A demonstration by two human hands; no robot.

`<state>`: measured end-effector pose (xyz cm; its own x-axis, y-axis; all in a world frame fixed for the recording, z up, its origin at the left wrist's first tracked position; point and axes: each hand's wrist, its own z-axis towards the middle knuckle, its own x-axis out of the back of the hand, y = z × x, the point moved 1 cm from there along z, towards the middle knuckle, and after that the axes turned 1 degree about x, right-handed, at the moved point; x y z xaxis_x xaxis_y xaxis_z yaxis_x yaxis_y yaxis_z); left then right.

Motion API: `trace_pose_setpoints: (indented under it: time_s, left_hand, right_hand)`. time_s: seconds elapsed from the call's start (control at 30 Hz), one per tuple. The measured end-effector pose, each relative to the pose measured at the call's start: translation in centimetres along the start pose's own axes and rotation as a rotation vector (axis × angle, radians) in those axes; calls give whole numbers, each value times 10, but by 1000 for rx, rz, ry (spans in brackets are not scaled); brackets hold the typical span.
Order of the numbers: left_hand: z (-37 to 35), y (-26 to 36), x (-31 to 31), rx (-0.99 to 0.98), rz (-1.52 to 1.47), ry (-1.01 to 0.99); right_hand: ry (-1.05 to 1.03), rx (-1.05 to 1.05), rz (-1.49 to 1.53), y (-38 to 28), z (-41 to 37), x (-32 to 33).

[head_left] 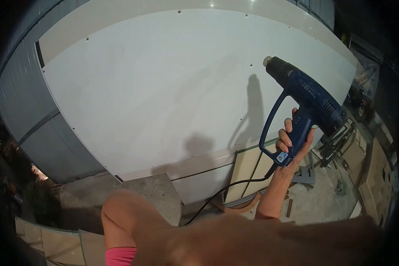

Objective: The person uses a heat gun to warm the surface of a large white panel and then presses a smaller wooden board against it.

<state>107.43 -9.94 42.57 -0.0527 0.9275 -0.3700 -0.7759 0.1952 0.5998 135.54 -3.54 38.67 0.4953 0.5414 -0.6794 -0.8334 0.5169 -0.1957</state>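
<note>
A dark blue heat gun (312,97) is raised at the right, its nozzle tilted up and to the left. My right hand (284,136) is closed round its handle, inside the loop-shaped guard. From the base of the grip a black cord (226,186) trails down to the left. Behind the tool stands a large white panel (164,88) with small screw holes along its edges; shadows fall across it. The nozzle appears apart from the panel, though the gap is hard to judge. My left hand does not show; a bent limb (133,213) appears at lower left.
Grey metal sheeting (57,137) flanks the panel on the left. Cream boards (248,166) lean below it. Scrap pieces (337,144) and wooden boards (377,177) lie on the concrete floor (314,201) at right. A blurred brown shape (252,241) covers the bottom.
</note>
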Motion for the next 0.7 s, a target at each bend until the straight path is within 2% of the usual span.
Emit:
trace_pose_setpoints:
  time_s: [0.03,0.13,0.23,0.3,0.37,0.4,0.5,0.53,0.57,0.63,0.7]
  left_hand:
    - [19,28,16,3,-6,6]
    - [21,-28,-14,6,-4,32]
    - [56,-19,-5,8,1,53]
    - [42,-12,22,150,1021,253]
    - [40,-15,56,88,1468,358]
    - [41,-19,76,180,1475,434]
    - [41,-23,117,196,1304,498]
    - [45,-23,121,9,1322,335]
    - [46,-20,120,3,1336,332]
    - [42,-15,120,139,1010,486]
    - [45,-9,114,87,965,460]
  right_hand:
    - [-4,-4,12,-1,0,0]
    - [14,-6,-49,0,2,0]
    - [-40,-21,-70,13,8,-9]
    - [-71,-31,-80,37,16,-22]
    - [-88,-67,-111,60,25,-40]
    - [-147,-105,-105,70,32,-45]
    - [-150,-135,-115,100,49,-72]
    - [-184,-161,-107,108,55,-75]
    - [-214,-189,-77,115,60,-78]
    - [-293,-230,-92,124,69,-81]
    - [-289,-235,-101,132,74,-86]
